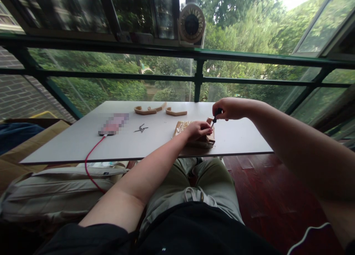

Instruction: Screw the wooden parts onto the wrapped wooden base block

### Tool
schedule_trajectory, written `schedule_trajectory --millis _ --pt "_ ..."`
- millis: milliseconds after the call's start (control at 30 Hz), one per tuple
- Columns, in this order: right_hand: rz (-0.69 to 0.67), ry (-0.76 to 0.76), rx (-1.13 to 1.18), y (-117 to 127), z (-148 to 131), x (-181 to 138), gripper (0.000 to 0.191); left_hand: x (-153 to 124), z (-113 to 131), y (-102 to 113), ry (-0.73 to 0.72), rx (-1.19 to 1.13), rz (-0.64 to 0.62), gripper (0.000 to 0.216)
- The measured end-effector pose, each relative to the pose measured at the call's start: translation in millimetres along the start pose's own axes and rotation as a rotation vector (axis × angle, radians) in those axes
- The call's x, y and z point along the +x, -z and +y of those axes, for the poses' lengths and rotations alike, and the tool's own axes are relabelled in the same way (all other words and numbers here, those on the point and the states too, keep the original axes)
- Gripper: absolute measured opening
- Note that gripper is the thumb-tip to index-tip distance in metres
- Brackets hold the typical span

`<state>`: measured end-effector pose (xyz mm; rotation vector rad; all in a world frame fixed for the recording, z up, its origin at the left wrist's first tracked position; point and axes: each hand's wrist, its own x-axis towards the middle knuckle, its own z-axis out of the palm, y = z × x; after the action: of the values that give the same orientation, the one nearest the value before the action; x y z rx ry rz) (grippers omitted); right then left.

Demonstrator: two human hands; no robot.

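Note:
My right hand (229,108) is closed around the dark handle of a screwdriver (215,119), whose shaft slants down to the left. Its tip meets a light wooden piece (211,138) on the right end of a thick rectangular block (181,126) with a rough, flaky pale top. My left hand (198,130) lies over the block, fingers closed on the wooden piece right beside the screwdriver tip. Whether a screw is between those fingertips is hidden. Several dark screws (142,128) lie in a loose pile on the table, left of the block.
Bent wooden pieces (176,112) lie toward the back of the white table (155,147). A blurred-out phone (115,124) with a red cable (88,160) is at the left. Beyond stand a green railing (172,76) and a round fan (192,23). A pale bag (55,194) sits lower left.

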<state>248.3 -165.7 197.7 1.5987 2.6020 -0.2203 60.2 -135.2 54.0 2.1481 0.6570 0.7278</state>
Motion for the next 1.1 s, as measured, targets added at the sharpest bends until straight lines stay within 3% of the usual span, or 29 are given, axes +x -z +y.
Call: schedule_trajectory --millis 200,500,800,1100 --pt "-0.011 -0.042 -0.020 -1.2 -3.0 2.2 0.029 -0.2 0.4 1.4 -0.021 0.024 -0.020 0.029" --pt "-0.005 -0.107 -0.083 0.0 -7.4 0.3 0.037 6.4 -14.7 -3.2 -0.032 -0.164 -0.031 0.032" --pt "-0.004 -0.169 -0.105 -0.4 -9.7 4.3 0.043 0.7 -1.6 2.4 -0.023 0.045 0.029 0.031" --pt "0.026 0.006 0.013 1.1 -8.9 -0.3 0.045 1.9 -2.5 1.4 -0.006 0.002 0.021 0.031"
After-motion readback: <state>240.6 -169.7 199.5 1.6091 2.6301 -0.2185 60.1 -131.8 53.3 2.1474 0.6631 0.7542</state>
